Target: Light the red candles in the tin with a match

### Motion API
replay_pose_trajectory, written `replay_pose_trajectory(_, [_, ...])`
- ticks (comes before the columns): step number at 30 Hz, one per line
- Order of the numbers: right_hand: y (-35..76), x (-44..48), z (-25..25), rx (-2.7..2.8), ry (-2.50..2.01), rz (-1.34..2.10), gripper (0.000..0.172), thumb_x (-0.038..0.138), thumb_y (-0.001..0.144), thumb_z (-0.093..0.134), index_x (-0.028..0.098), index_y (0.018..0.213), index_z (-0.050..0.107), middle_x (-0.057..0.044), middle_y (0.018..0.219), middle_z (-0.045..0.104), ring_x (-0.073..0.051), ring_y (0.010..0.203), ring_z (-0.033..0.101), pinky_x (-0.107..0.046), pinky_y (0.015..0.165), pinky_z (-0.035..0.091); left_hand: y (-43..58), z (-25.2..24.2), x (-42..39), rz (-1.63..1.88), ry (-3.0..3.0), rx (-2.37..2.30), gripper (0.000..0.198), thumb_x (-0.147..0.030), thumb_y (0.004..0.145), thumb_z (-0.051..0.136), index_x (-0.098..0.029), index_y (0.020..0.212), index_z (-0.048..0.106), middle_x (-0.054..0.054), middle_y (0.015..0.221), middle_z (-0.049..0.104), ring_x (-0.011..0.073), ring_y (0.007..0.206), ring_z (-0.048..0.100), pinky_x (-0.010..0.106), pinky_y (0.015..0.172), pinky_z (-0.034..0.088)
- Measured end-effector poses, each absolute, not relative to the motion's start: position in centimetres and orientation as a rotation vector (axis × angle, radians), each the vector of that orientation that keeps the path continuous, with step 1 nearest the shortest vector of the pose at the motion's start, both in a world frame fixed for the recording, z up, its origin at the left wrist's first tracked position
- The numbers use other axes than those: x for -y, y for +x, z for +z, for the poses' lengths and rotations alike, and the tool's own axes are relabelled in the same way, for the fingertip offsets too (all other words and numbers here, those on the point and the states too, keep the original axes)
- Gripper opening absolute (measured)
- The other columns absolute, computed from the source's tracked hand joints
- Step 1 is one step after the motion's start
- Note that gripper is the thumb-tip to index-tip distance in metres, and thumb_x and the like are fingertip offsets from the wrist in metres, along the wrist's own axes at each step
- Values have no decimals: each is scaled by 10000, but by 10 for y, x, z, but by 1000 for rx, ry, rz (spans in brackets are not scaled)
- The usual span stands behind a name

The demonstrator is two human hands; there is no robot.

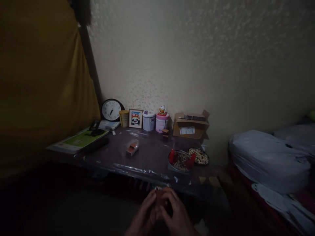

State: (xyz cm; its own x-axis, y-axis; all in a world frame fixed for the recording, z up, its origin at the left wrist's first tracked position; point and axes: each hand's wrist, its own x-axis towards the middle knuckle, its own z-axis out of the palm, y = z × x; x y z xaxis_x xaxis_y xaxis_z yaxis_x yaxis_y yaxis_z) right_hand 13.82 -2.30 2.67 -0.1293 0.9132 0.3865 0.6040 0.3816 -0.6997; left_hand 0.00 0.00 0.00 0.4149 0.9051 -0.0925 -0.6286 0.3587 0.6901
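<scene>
Just in front of the table's near edge, my left hand (144, 211) and my right hand (176, 211) are close together. Between their closed fingers is a small reddish-brown object (160, 196) with a pale bit at its top; dim light and the fingers hide its exact kind. On the dark table (147, 157) beyond lies a small orange-brown box (133, 147) in what looks like clear plastic. Right of it stands a round dish (179, 165) of mixed small pieces with red parts at its sides, and behind that a dish of seed-like pieces (199, 156).
Along the wall stand a clock (112, 110), a yellow cup (124, 118), a panda picture frame (136, 119), a white tin (149, 120), a pink tin (162, 124) with a figurine, and a cardboard box (190, 126). Papers (81, 139) lie left; a pale bag (265, 157) sits right.
</scene>
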Motion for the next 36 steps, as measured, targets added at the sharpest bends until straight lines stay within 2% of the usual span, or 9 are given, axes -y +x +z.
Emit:
replay_pose_trajectory(2, [145, 21, 29, 1742, -1258, 644, 86, 246, 787, 531, 211, 857, 567, -44, 1044, 592, -179, 980, 557, -272, 845, 447, -2, -3, -2, 982, 449, -441, 192, -263, 787, 518, -193, 937, 614, 32, 882, 675, 154, 806, 619, 289, 733, 459])
replay_pose_trajectory(5, [158, 16, 27, 1546, -1270, 807, 175, 342, 805, 522, 193, 876, 581, -40, 887, 634, -188, 875, 588, -293, 801, 453, -3, 0, -2, 894, 420, -440, 205, -255, 797, 504, -201, 968, 603, 41, 878, 676, 144, 785, 622, 261, 709, 444])
replay_pose_trajectory(8, [165, 14, 24, 1440, -1301, 903, 227, 396, 780, 544, 176, 799, 598, -30, 796, 632, -191, 811, 585, -291, 760, 445, -2, 4, 3, 815, 474, -388, 267, -264, 814, 471, -177, 1046, 569, 77, 883, 670, 150, 759, 618, 251, 651, 437])
replay_pose_trajectory(15, [163, 14, 20, 1347, -1312, 1027, 223, 384, 708, 600, 171, 649, 572, 24, 587, 563, -137, 583, 537, -236, 579, 417, 2, -3, 6, 707, 502, -362, 301, -279, 825, 451, -164, 1088, 539, 84, 892, 659, 135, 694, 617, 231, 590, 439])
replay_pose_trajectory(19, [168, 9, 11, 1393, -1409, 875, 156, 313, 720, 565, 174, 648, 569, 15, 614, 580, -145, 611, 551, -242, 596, 422, 2, -11, 3, 689, 475, -361, 307, -286, 823, 451, -182, 1102, 522, 98, 889, 667, 138, 664, 626, 221, 557, 440])
replay_pose_trajectory(24, [168, 15, 16, 1719, -1466, 585, 111, 217, 792, 482, 205, 740, 579, 8, 731, 592, -145, 697, 564, -241, 652, 417, 2, -15, 0, 677, 434, -389, 336, -257, 790, 471, -152, 1106, 517, 106, 840, 688, 135, 559, 619, 213, 482, 424])
replay_pose_trajectory(28, [167, 22, 25, 1956, -1468, 423, 160, 164, 816, 450, 224, 811, 598, -6, 816, 581, -150, 789, 551, -245, 717, 414, 4, -16, -2, 679, 388, -462, 329, -232, 743, 506, -149, 1058, 544, 57, 758, 692, 125, 482, 598, 211, 442, 404])
replay_pose_trajectory(32, [167, 26, 28, 2088, -1443, 438, 273, 106, 809, 446, 271, 952, 610, -2, 881, 571, -144, 855, 544, -238, 766, 414, 6, -21, -2, 681, 395, -537, 247, -252, 734, 505, -115, 923, 589, 38, 629, 664, 120, 443, 571, 210, 421, 386])
replay_pose_trajectory(36, [168, 28, 30, 2156, -1415, 470, 317, 110, 817, 458, 315, 1016, 596, 8, 894, 543, -134, 865, 537, -226, 771, 418, 6, -25, -3, 671, 403, -546, 226, -244, 730, 502, -99, 874, 597, 42, 602, 656, 116, 438, 561, 209, 422, 382])
